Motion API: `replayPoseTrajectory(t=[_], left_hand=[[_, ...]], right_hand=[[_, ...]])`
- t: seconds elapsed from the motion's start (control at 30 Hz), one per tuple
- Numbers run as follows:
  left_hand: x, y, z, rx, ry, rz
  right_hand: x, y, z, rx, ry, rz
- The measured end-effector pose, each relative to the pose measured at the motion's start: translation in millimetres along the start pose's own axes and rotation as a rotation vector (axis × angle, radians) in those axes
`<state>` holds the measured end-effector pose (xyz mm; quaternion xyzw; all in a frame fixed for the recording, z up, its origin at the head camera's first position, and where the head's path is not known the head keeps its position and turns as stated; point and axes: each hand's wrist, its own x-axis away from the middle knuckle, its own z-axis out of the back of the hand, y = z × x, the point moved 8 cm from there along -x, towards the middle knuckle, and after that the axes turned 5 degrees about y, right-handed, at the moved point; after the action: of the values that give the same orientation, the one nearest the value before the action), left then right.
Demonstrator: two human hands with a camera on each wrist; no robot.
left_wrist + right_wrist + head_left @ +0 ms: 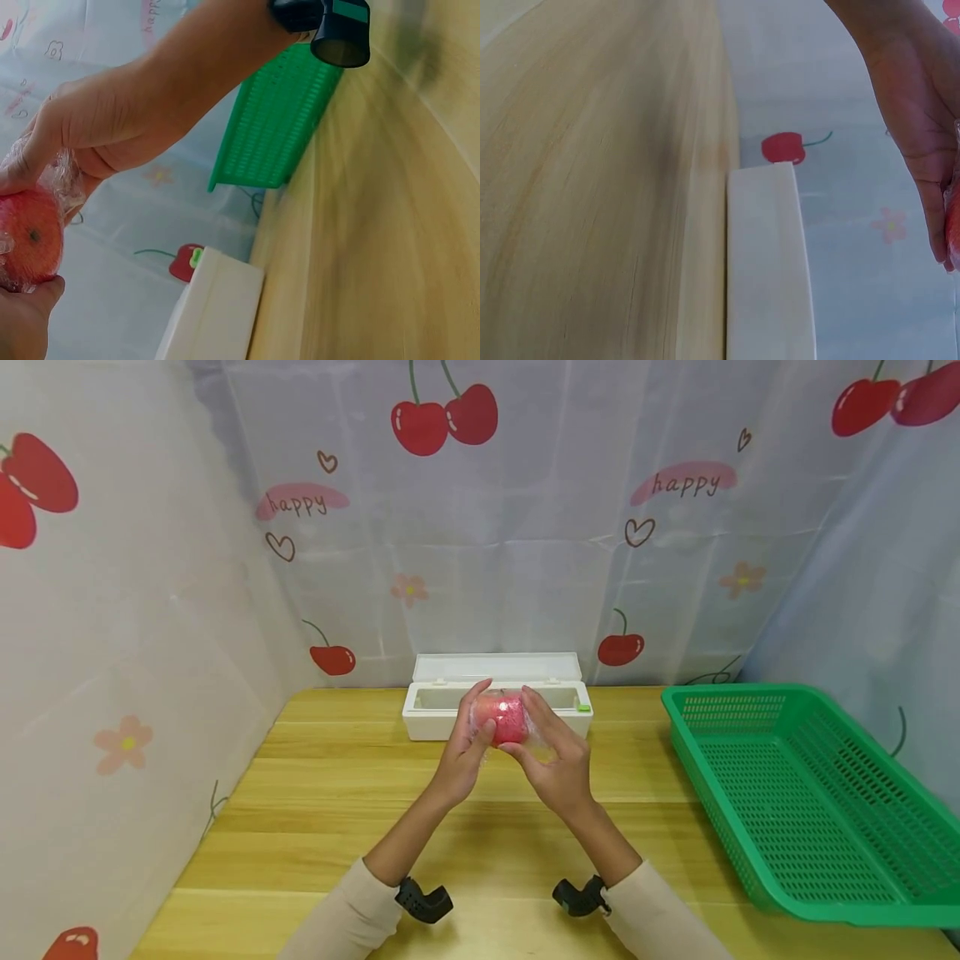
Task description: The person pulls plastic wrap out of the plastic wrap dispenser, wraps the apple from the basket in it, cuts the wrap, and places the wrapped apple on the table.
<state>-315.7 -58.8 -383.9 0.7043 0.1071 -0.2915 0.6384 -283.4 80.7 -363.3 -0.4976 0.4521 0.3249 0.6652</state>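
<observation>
While both hands were raised above the desk (337, 793), the left hand (465, 752) and the right hand (555, 760) gripped a film-wrapped red apple (506, 717) between them, before the white box (450, 720).

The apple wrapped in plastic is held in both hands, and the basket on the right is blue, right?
Nearly. Both hands, left hand and right hand, do hold the plastic-wrapped apple, but the basket on the right is green, not blue. The head view shows it plainly.
</observation>
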Motion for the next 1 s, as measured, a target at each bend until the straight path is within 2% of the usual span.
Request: replayPoseTrajectory(t=[0.17, 0.4, 0.77, 1.0], left_hand=[[-0.3, 0.9, -4.1, -0.031, 0.001, 0.024], [-0.7, -0.3, -4.1, -0.09, 0.014, 0.047], [0.0, 4.6, 2.5, -0.103, 0.026, 0.013], [-0.6, 3.0, 3.9, -0.108, 0.004, 0.012]], right_hand=[[0.4, -3.2, 1.9, -0.015, 0.037, 0.047], [0.7, -3.4, 1.8, -0.029, 0.044, 0.052], [0.5, -1.1, 3.5, -0.04, 0.029, 0.036], [0.1, -0.7, 2.5, -0.055, 0.017, 0.035]])
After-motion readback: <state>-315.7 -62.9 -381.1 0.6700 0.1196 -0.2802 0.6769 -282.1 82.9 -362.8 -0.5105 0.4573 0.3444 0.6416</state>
